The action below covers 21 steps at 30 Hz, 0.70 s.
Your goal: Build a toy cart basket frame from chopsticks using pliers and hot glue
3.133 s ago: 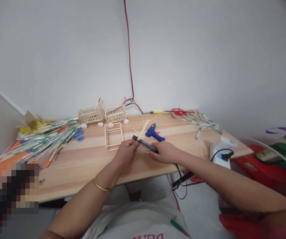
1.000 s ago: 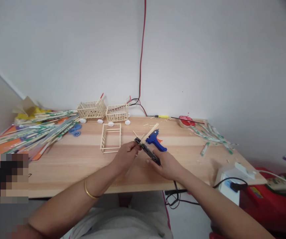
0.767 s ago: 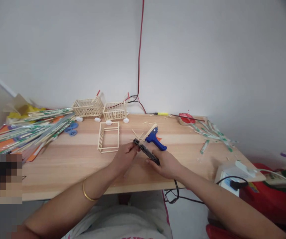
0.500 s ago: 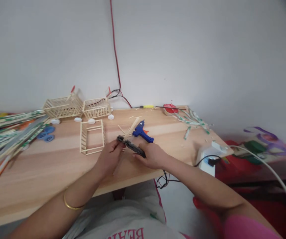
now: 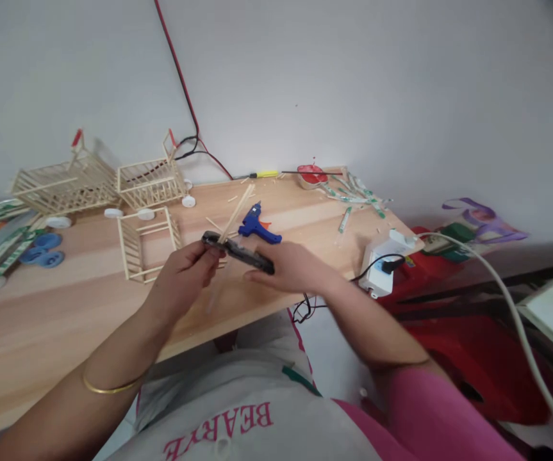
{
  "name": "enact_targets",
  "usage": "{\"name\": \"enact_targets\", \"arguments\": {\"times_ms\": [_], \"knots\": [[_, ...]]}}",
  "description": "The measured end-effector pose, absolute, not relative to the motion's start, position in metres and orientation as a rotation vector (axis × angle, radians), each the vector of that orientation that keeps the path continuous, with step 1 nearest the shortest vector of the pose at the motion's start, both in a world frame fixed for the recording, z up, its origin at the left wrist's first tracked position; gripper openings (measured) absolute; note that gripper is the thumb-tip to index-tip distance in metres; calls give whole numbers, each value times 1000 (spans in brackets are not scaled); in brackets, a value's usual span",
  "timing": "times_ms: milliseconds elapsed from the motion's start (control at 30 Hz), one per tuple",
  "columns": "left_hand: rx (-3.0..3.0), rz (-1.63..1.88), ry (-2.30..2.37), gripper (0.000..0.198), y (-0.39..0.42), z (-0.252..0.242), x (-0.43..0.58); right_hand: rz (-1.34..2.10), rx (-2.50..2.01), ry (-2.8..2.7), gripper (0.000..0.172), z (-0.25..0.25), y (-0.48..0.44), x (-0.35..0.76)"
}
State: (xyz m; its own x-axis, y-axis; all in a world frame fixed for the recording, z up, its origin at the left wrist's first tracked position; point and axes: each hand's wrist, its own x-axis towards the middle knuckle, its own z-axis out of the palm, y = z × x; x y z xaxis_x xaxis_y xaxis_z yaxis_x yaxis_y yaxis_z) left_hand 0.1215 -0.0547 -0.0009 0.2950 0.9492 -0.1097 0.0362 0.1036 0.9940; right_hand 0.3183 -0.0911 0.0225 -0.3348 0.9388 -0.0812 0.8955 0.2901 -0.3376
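Observation:
My right hand (image 5: 289, 267) is wrapped around the handle of a dark plier-like cutter (image 5: 243, 252), which points left above the front of the table. Close to the cutter's head, my left hand (image 5: 186, 270) is closed in a pinch on thin wooden sticks (image 5: 236, 214). The sticks stand up at a slant across the jaws; their exact seat there is hidden by the fingers. Just beyond lies a blue glue gun (image 5: 259, 225). An open frame of wooden sticks (image 5: 125, 246) rests to the left of my left hand.
Two stick-built carts, a larger one (image 5: 65, 194) and a smaller one (image 5: 154, 191), stand at the back left. Blue wheels (image 5: 47, 248) lie near packaged sticks (image 5: 0, 259). At the right are a red container (image 5: 311, 175), wrapper strips (image 5: 360, 197) and a power strip (image 5: 377, 272) with cables.
The view has shifted, so the table's things appear farther left and higher. Both hands keep their holds on the cutter and the sticks.

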Motion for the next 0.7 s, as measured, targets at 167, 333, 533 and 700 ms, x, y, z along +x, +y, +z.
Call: {"name": "enact_targets", "arguments": {"times_ms": [167, 333, 533, 700], "knots": [[1136, 935, 862, 18, -57, 6, 139, 429, -1750, -2587, 52, 52, -69, 344], [1119, 968, 874, 17, -53, 2, 142, 373, -1820, -2496, 55, 42, -76, 336], [1303, 936, 1034, 23, -49, -11, 138, 460, -1842, -2442, 54, 20, -80, 327], [1439, 952, 1166, 25, -49, -15, 134, 454, -1817, -2438, 54, 10, -81, 322]]}}
